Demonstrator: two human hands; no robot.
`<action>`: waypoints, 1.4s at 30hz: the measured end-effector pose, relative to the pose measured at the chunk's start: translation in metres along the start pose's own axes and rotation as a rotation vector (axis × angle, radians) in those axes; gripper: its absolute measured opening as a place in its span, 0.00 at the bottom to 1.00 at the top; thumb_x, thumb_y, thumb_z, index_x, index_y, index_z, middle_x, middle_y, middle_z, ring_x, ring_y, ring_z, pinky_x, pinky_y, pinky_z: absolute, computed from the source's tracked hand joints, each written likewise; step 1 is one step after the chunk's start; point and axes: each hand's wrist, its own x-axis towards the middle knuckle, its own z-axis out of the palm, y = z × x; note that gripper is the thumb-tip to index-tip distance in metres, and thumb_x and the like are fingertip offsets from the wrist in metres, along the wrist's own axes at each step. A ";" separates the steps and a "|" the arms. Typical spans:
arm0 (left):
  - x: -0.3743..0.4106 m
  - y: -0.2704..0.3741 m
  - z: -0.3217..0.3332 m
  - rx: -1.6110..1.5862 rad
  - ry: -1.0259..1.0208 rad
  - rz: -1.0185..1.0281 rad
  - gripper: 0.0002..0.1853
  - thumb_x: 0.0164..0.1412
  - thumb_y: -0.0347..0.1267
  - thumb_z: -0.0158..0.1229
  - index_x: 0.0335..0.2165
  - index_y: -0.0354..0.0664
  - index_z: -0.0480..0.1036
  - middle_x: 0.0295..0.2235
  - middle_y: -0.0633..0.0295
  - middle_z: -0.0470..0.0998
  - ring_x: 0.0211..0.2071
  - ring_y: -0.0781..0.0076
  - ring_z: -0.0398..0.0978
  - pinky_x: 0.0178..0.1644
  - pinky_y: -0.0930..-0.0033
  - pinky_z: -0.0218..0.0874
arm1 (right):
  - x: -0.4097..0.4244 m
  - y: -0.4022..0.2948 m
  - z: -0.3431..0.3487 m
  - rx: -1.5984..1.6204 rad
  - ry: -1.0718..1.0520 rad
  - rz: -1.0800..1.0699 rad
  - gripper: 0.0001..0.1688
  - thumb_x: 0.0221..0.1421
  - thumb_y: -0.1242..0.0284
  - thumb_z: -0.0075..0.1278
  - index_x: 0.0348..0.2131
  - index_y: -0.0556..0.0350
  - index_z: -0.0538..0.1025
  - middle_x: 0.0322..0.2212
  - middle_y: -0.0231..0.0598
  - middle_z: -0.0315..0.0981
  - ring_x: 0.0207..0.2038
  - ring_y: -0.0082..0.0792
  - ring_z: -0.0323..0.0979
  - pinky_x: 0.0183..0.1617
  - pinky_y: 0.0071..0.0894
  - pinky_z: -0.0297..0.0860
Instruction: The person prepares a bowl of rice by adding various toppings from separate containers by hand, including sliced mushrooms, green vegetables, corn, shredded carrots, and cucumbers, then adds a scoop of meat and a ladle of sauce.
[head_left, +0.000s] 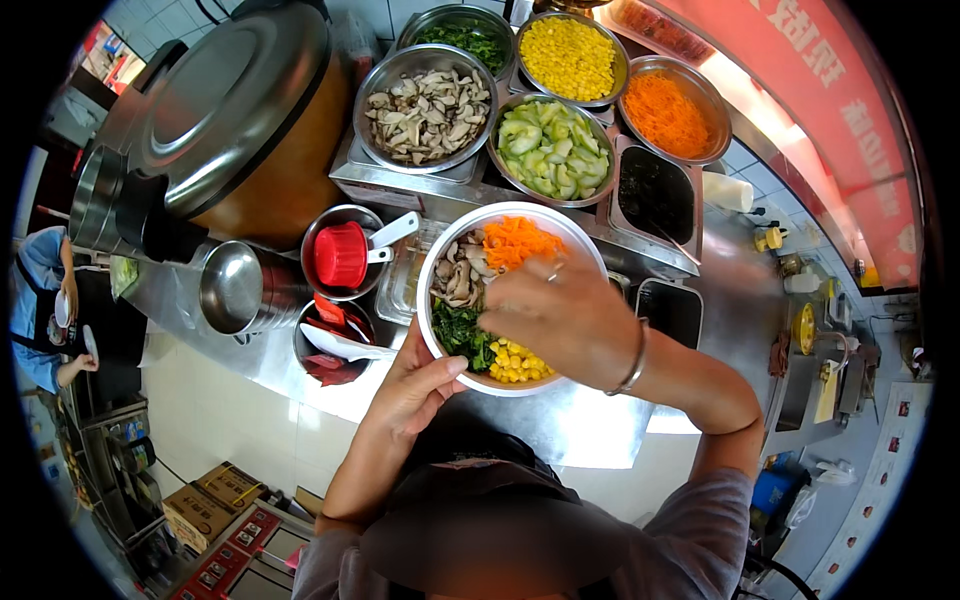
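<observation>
My left hand (420, 386) grips the rim of a white round bowl (512, 390), thumb on top and fingers below. Inside the bowl lie shredded carrot (517, 241), sliced mushrooms (457, 274), chopped greens (463, 334) and corn kernels (517, 361), each in its own section. My right hand (559, 315), blurred and wearing a ring and a bracelet, is over the bowl's right half with its fingers bent inward. It hides the contents beneath, and whether it holds anything cannot be seen.
Beyond the bowl stand metal bowls of mushrooms (427, 112), sliced green vegetable (551, 150), corn (574, 56), carrot (667, 116) and greens (465, 41). A large lidded cooker (255, 150), stacked metal bowls (232, 289) and a red scoop (341, 255) are left. Another person (45, 307) works far left.
</observation>
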 end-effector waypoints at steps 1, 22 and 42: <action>-0.002 -0.001 -0.002 0.002 0.010 0.001 0.41 0.52 0.19 0.56 0.60 0.50 0.49 0.50 0.60 0.66 0.48 0.68 0.71 0.45 0.66 0.71 | 0.000 0.002 -0.002 0.066 0.002 0.031 0.11 0.41 0.73 0.51 0.30 0.48 0.74 0.30 0.28 0.68 0.34 0.29 0.70 0.39 0.31 0.65; -0.004 0.002 -0.023 -0.059 0.077 0.060 0.43 0.50 0.18 0.55 0.61 0.49 0.47 0.54 0.53 0.62 0.52 0.56 0.67 0.48 0.55 0.69 | 0.000 0.162 0.026 -0.195 0.007 0.584 0.25 0.41 0.62 0.59 0.42 0.44 0.74 0.42 0.40 0.67 0.45 0.43 0.68 0.46 0.42 0.68; 0.010 0.008 -0.029 -0.094 0.067 0.056 0.40 0.49 0.18 0.56 0.59 0.47 0.50 0.54 0.55 0.64 0.52 0.57 0.67 0.52 0.52 0.65 | -0.002 0.171 0.048 -0.102 0.069 0.626 0.22 0.41 0.68 0.57 0.40 0.49 0.74 0.37 0.45 0.68 0.39 0.47 0.71 0.42 0.41 0.70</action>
